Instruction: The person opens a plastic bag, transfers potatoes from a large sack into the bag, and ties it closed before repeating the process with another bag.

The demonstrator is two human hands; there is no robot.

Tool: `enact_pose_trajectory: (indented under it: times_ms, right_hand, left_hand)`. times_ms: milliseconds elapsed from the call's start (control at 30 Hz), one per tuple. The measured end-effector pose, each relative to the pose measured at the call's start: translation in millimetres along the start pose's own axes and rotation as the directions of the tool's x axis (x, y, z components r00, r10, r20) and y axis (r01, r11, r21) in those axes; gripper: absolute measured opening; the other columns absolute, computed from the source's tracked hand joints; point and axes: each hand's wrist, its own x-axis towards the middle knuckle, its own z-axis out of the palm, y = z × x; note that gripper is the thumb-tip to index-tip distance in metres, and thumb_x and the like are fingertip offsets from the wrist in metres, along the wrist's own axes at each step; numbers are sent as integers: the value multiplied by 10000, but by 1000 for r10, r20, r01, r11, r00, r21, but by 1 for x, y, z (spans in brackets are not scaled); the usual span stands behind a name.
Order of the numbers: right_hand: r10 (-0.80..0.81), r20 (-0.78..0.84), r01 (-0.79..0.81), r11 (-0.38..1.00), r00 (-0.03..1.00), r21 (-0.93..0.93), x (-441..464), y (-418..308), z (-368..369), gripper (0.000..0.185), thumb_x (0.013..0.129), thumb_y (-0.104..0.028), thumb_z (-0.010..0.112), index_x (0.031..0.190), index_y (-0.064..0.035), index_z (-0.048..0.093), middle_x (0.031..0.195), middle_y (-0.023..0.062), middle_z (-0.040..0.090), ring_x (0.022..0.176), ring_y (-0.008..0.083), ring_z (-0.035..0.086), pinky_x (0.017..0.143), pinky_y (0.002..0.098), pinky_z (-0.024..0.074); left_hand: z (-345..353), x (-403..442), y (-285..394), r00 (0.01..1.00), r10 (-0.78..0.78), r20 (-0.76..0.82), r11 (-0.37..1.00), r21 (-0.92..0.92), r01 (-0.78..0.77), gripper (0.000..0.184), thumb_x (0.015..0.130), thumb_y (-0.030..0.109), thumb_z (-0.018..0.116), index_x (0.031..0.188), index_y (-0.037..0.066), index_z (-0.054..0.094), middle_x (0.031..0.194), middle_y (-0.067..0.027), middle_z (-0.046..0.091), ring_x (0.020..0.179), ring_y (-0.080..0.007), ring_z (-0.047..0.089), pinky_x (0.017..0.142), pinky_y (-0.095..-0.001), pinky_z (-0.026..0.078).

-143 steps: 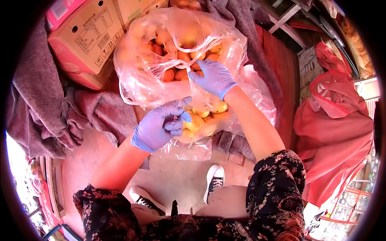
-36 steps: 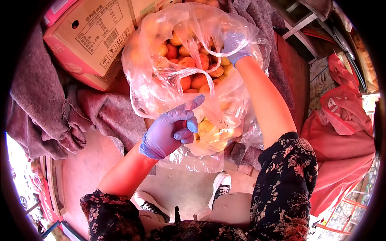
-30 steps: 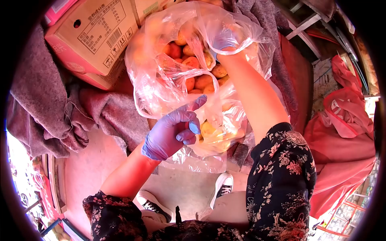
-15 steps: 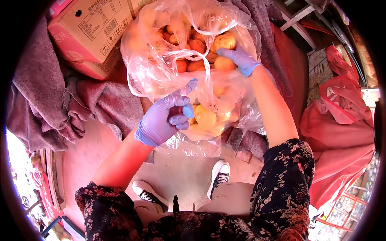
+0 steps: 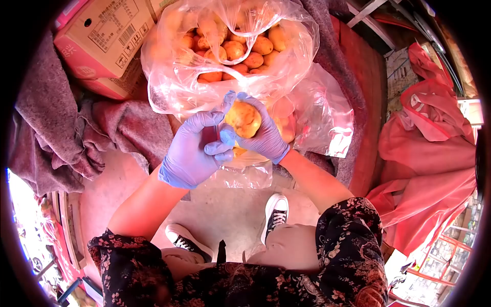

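Yellow fruit (image 5: 244,119) with brown marks sits in the gloved right hand (image 5: 267,134), fingers wrapped around its right side, at the near edge of the large clear bag (image 5: 171,92) of orange-red fruits (image 5: 253,60). Left hand (image 5: 196,142), also gloved, has half-curled fingers at the yellow fruit's left side; whether they grip or merely touch it, cannot tell.
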Motion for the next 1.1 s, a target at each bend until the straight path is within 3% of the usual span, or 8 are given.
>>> enact_pose_trajectory:
  times_ms: [200,300,400,467,600,700,867,1100]
  right_hand:
    - [80,139,102,354,987,-930,5,-9,-47,727,663,-523,666,1233,-114,477,1201,181,453,1052,329,488,893,447,382]
    - [384,69,-42,272,921,-961,15,-12,-77,555,733,-463,632,1142,-95,558,1087,162,550,937,291,562,820,407,431]
    - [416,12,-301,676,909,-673,41,-47,-93,393,789,-383,590,1011,-60,618,895,141,614,800,272,604,740,377,463]
    - [116,-100,-153,776,988,-612,65,-61,-86,351,799,-347,582,977,-47,626,840,149,618,765,265,609,707,369,469]
    - [5,-93,-84,494,996,-865,135,-18,-73,342,775,-353,577,935,-56,630,943,176,606,857,322,586,756,414,470]
    - [-262,6,180,645,965,-743,174,37,-41,468,706,-424,672,971,-42,619,964,173,625,888,279,606,807,344,460]
    - [486,112,-238,600,867,-764,217,44,-14,799,547,-621,713,1101,-58,596,1103,162,593,1023,279,563,870,325,438]
    - [379,248,-107,709,892,-697,212,39,-29,719,521,-621,726,983,-76,654,1055,126,626,951,252,590,839,333,446]
  left_hand:
    - [-9,-1,10,999,44,-12,989,139,-42,581,816,185,510,1363,181,316,626,1,476,410,-56,307,428,-210,258]
    - [-11,-1,19,1000,20,-12,990,143,-18,577,817,175,508,1362,178,318,624,4,465,404,-58,296,424,-205,255]
    - [-6,0,19,1000,-27,-1,986,166,27,460,841,162,511,1288,182,408,578,-2,434,428,-72,307,441,-214,255]
    - [-5,2,16,998,-61,-7,983,174,61,455,845,150,514,1287,180,410,578,2,440,428,-72,301,440,-214,257]
    - [-5,4,15,997,-78,20,980,187,73,466,855,135,516,1299,178,384,580,3,469,436,-69,298,435,-197,249]
    - [-7,3,18,998,-65,14,981,186,61,488,855,135,515,1314,171,355,590,-8,500,441,-70,307,433,-187,243]
    - [-8,4,20,999,-23,-25,983,182,28,533,843,142,520,1336,133,319,604,-19,531,430,-72,306,428,-193,244]
    - [-12,4,26,999,-44,32,985,167,38,501,850,127,505,1321,142,335,631,-15,572,441,-74,326,440,-199,258]
